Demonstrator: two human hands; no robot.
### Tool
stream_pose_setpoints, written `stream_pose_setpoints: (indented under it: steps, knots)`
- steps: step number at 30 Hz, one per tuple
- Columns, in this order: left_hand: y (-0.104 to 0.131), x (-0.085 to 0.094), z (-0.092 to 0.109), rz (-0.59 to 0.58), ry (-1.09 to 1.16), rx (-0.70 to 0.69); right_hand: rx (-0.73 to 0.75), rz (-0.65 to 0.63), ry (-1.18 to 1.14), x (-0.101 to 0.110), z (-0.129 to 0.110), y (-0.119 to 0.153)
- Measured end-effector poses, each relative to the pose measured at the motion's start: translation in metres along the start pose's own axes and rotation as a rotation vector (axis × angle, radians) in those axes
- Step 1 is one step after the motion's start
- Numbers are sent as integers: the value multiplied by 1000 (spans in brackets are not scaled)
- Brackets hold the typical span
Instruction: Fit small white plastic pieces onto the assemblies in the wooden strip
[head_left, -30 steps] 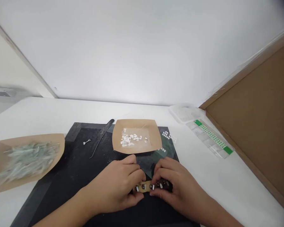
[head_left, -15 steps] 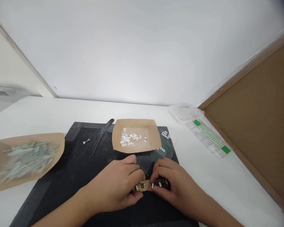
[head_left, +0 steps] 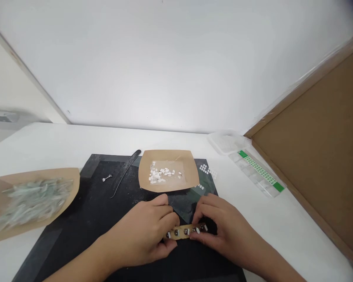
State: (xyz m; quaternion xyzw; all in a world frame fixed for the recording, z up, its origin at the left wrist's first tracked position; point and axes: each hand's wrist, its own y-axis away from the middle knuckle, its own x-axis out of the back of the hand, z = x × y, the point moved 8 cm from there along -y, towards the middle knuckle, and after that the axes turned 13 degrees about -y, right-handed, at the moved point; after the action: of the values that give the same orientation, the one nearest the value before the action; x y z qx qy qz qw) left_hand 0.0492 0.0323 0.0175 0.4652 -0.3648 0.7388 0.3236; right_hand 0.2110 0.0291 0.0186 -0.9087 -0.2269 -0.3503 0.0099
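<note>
A narrow tan strip [head_left: 181,232] with several dark round bits and small shiny metal pieces lies across the front of the black mat [head_left: 106,219]. My left hand [head_left: 153,227] grips the strip's left end between thumb and fingers. At its right part, my right hand [head_left: 216,225] pinches the strip, thumb below and fingers above, near a small white oval piece. Just beyond my hands sits a brown paper tray [head_left: 144,176] holding many small white ovals.
A larger paper tray [head_left: 75,184] of clear, greenish slips is at left. A black curved tool [head_left: 126,172] and a small metal piece [head_left: 107,178] lie on the mat. White dots [head_left: 204,169], a green-labelled clear case [head_left: 260,170] and a clear container [head_left: 226,141] are at right.
My right hand has shifted slightly right along the strip, uncovering more of its middle. My left hand keeps its hold. The whole view has moved slightly.
</note>
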Motion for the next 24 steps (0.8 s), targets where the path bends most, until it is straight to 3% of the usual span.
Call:
stream_pose_setpoints:
  steps: [8,12,17,24]
  knots:
    - [0,-2,-1,13,26,12,-16,55,24,0,1,-2]
    - [2,-5,-2,1,9,26,-44,92,-132,4,3,0]
    - [2,-6,-3,-15,-7,23,-186,135,-393,13,16,4]
    - [1,3,-4,2,11,-16,-168,244,-527,21,12,4]
